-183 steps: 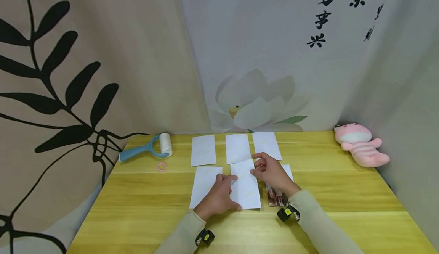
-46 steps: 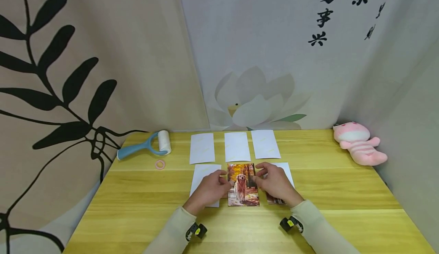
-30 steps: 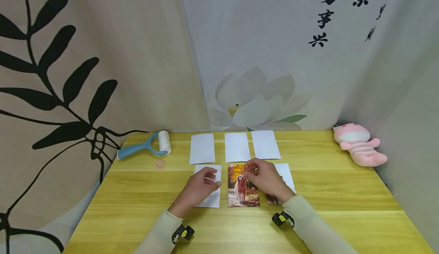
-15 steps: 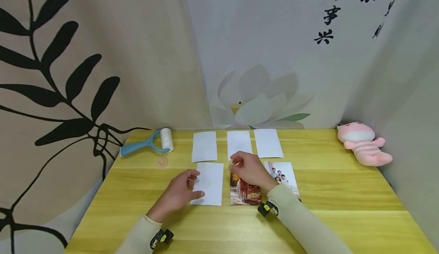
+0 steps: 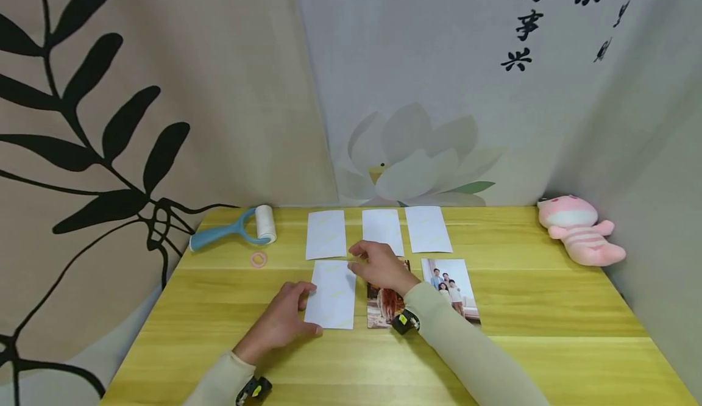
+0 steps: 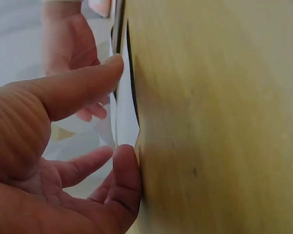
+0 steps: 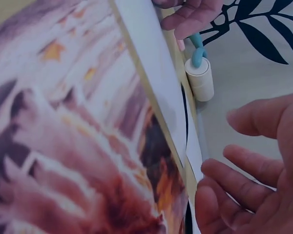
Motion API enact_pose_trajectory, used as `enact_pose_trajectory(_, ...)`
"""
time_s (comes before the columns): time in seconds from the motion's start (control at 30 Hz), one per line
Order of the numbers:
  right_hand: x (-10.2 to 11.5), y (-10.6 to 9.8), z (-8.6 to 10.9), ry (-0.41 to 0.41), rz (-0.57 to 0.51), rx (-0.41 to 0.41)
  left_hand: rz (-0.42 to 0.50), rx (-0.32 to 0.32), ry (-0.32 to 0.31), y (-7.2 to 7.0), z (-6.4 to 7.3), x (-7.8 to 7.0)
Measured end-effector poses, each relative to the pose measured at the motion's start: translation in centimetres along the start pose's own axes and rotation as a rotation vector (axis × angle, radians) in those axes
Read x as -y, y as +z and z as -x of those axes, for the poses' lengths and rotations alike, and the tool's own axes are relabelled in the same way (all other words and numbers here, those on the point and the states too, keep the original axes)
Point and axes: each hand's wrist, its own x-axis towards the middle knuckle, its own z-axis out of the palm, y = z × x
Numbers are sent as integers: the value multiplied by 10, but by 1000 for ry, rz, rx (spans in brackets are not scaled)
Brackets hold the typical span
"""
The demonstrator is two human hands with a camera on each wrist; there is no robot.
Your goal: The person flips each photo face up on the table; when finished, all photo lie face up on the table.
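The white card (image 5: 331, 299) lies on the desk (image 5: 219, 345), left of the autumn photo (image 5: 378, 311), with the family photo (image 5: 443, 272) further right. The left hand (image 5: 282, 320) is loose at the card's left edge, and the right hand (image 5: 381, 266) is loose too, its fingers by the top right corner; neither is gripping it. The card looks thin and flat, so fingers could slip off, or a hard push could bend a corner. The right sleeve (image 5: 460, 345) and wrist camera (image 5: 404, 322) reach across the photos and could knock them crooked if they dip. Fingers could also bump the back cards (image 5: 326, 235), which are near.
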Motion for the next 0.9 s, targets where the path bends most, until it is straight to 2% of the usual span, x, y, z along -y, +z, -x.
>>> enact_pose_trajectory(0.17,-1,5,-2,-2,78,42,-20,5,-6,1,0,2)
enact_pose_trajectory(0.53,-1,12,-2,-25,112,40,-39,-15,-20,3,-6,1)
enact_pose_trajectory(0.67,1,11,-2,-26,65,11,-18,-17,-17,2,-6,2)
enact_pose_trajectory(0.9,2,13,-2,-4,-115,-39,-11,-1,20,1,-8,6)
